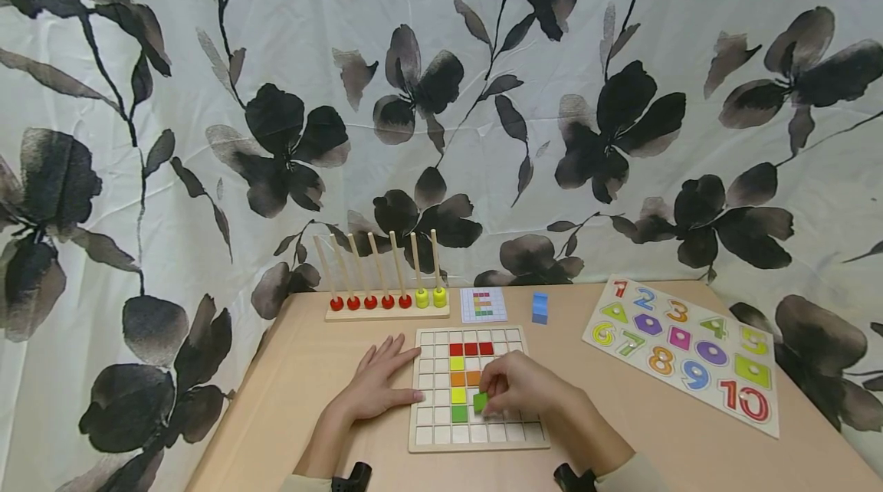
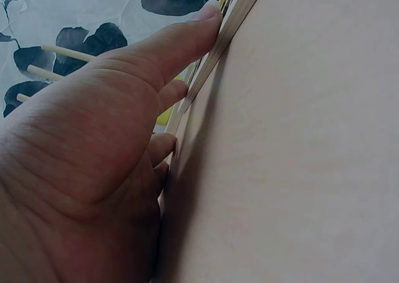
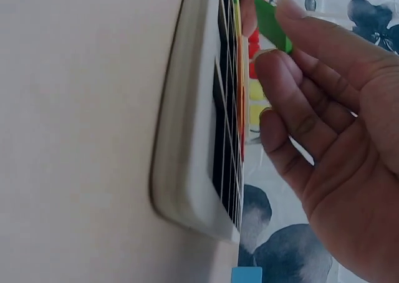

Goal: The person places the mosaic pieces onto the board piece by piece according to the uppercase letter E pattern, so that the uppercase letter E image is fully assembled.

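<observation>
A white grid board with a pale wooden rim [image 1: 476, 447] lies on the table. On it, red tiles [image 1: 471, 349] form a row, and a yellow tile [image 1: 457, 363], orange tiles [image 1: 457, 379], another yellow tile and a green tile [image 1: 458, 414] run down one column. My right hand [image 1: 527, 386] pinches a green square tile [image 3: 273, 24] between thumb and fingers, just above the board and right of the placed green tile. With fingers spread and fairly straight, my left hand [image 1: 375, 385] touches the board's left edge. Part of the grid is hidden under the right hand.
Behind the board stand a peg rack [image 1: 386, 313] with red and yellow beads, a small pattern card [image 1: 484, 305] and a blue block [image 1: 539, 308]. A number-and-shape puzzle board [image 1: 679, 346] lies at the right. A floral cloth [image 1: 441, 170] hangs behind the table.
</observation>
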The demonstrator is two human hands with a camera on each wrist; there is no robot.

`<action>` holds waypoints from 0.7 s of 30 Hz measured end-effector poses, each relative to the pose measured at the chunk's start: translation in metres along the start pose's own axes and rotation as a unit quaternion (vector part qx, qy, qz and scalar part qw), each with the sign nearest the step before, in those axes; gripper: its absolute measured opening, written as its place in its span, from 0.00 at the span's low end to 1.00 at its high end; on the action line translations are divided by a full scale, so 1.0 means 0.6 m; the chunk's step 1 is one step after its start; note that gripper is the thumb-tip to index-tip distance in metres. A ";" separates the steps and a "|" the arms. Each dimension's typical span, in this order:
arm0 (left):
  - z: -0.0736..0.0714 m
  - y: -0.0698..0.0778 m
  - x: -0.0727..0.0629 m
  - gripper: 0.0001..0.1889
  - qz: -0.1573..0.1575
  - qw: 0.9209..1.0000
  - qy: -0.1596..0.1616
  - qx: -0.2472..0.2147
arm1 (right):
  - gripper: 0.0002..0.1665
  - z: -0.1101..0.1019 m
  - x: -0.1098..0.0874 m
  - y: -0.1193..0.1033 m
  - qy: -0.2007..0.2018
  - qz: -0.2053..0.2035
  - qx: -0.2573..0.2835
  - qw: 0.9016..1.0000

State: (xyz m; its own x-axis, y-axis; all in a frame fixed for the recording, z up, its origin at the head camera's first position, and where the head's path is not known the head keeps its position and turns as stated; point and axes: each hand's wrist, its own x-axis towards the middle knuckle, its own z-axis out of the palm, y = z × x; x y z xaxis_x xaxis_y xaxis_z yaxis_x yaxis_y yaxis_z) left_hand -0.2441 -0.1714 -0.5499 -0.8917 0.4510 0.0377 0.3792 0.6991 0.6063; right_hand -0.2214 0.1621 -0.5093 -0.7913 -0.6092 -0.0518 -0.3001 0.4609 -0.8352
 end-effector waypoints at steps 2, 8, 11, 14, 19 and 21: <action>0.000 0.000 0.000 0.45 0.000 1.000 -0.001 0.001 | 0.11 0.003 0.000 -0.002 -0.007 0.001 -0.006 1.000; 0.000 0.001 -0.001 0.45 0.000 1.000 0.001 0.002 | 0.12 0.009 0.002 0.000 -0.021 -0.017 -0.027 0.999; 0.001 0.001 -0.001 0.45 0.000 1.000 0.003 0.002 | 0.12 0.012 0.004 0.003 -0.025 -0.024 -0.036 0.999; 0.001 0.000 -0.001 0.45 -0.002 1.000 0.002 0.005 | 0.12 0.014 0.006 0.005 -0.027 -0.030 -0.046 0.998; 0.001 0.000 -0.001 0.45 -0.001 1.000 0.001 0.008 | 0.12 0.016 0.007 0.007 -0.032 -0.036 -0.053 0.997; 0.000 -0.001 -0.001 0.45 -0.003 1.000 -0.001 0.009 | 0.12 0.017 0.007 0.007 -0.034 -0.036 -0.053 0.997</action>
State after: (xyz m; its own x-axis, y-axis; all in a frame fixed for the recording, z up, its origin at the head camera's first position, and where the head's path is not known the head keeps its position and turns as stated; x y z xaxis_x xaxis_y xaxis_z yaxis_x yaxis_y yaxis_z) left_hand -0.2435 -0.1718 -0.5503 -0.8938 0.4474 0.0318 0.3776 0.7124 0.5914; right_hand -0.2207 0.1548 -0.5185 -0.7291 -0.6836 -0.0336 -0.4125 0.4781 -0.7754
